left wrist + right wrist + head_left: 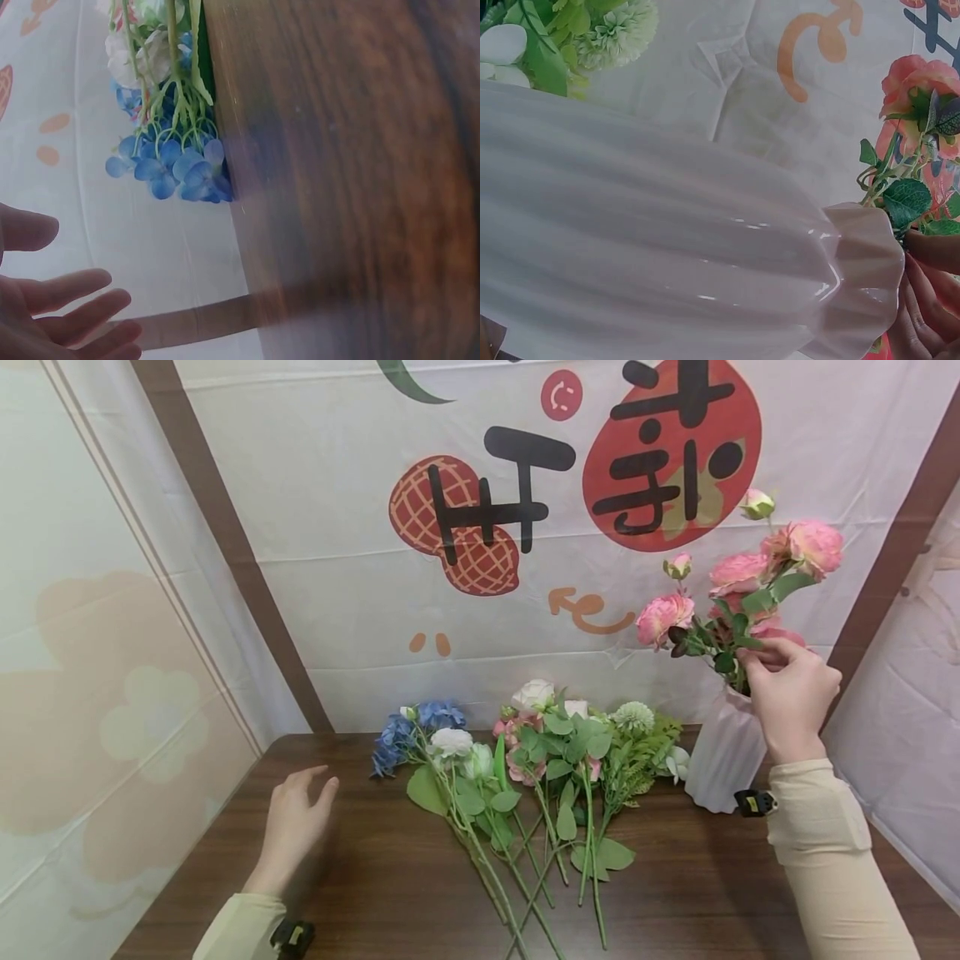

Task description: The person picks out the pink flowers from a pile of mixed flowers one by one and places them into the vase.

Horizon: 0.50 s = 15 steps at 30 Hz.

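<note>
At the right of the head view, a white fluted vase [723, 760] stands upright on the table, holding pink artificial flowers [738, 572] with green leaves and buds. My right hand [795, 697] pinches the flower stems just above the vase's mouth. In the right wrist view, the thumb and fingers sit beside the ruffled rim of the vase [667, 240]; the pinched stems are mostly hidden. My left hand [296, 818] holds nothing, its fingers relaxed over the table's left side. Closest to it lies a blue hydrangea [393, 743], also visible in the left wrist view.
Several artificial stems lie across the brown table [375, 877], among them a white flower [452, 742], a pale green pompom bloom [633, 717] and a fern-like sprig [645, 760]. Some stems cross near the front. A printed cloth [330, 610] hangs behind the table.
</note>
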Each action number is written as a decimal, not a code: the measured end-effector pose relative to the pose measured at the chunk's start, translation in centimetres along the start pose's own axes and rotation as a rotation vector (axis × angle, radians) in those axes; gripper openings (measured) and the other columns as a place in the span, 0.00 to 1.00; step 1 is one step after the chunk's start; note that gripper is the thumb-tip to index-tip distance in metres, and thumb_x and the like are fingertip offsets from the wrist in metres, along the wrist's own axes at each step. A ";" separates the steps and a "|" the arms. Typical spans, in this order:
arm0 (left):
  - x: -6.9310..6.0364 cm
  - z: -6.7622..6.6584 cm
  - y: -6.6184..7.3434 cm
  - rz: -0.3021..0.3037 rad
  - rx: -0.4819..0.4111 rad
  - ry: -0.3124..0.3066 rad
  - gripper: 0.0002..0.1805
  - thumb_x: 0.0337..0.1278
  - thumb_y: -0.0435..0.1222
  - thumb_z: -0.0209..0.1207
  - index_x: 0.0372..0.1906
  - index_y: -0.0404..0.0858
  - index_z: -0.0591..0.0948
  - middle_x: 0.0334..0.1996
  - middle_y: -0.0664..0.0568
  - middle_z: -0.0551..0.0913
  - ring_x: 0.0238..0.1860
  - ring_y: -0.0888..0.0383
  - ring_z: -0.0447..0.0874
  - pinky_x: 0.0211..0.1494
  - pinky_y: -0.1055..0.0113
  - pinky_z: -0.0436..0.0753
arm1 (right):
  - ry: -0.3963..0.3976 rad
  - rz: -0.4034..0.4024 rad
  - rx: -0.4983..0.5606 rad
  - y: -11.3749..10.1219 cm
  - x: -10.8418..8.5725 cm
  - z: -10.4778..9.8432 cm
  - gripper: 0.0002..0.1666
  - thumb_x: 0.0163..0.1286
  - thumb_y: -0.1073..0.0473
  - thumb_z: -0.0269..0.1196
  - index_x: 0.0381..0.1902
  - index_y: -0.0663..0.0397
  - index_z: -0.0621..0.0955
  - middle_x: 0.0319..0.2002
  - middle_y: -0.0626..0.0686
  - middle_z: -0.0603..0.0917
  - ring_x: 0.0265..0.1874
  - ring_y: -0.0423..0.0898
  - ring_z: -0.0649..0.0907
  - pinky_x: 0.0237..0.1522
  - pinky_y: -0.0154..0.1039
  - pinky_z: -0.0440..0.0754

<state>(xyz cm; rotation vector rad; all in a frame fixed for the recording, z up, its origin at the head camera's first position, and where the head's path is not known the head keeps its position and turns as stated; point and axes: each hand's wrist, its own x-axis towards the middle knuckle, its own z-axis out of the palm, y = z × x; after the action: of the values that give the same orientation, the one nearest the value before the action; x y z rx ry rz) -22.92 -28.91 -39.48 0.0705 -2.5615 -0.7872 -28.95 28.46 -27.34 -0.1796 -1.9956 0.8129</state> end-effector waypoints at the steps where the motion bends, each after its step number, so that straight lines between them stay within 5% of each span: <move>1: 0.0 0.0 -0.1 -0.003 -0.001 -0.002 0.23 0.67 0.41 0.50 0.57 0.26 0.73 0.56 0.26 0.72 0.58 0.29 0.64 0.61 0.39 0.62 | 0.004 -0.003 -0.011 0.0 0.0 0.0 0.15 0.60 0.53 0.64 0.41 0.55 0.87 0.33 0.63 0.87 0.23 0.19 0.73 0.50 0.52 0.68; 6: -0.1 -0.2 -0.4 -0.015 -0.001 -0.010 0.24 0.68 0.41 0.49 0.57 0.25 0.73 0.57 0.26 0.71 0.59 0.29 0.63 0.61 0.38 0.62 | 0.017 -0.008 -0.061 0.0 0.0 -0.1 0.15 0.60 0.53 0.63 0.40 0.56 0.87 0.31 0.64 0.86 0.36 0.61 0.82 0.46 0.56 0.68; 15: -0.1 -0.3 -0.6 -0.005 -0.015 0.003 0.24 0.68 0.42 0.48 0.57 0.24 0.72 0.57 0.25 0.70 0.58 0.28 0.63 0.59 0.37 0.63 | 0.009 0.044 -0.096 0.3 -0.1 0.0 0.17 0.62 0.53 0.60 0.38 0.61 0.86 0.32 0.69 0.85 0.37 0.71 0.79 0.40 0.63 0.65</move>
<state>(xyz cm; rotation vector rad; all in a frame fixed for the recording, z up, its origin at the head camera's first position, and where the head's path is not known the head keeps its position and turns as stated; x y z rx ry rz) -22.74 -29.50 -39.64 0.0729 -2.5533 -0.8068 -28.94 28.64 -27.54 -0.2836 -2.0296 0.7425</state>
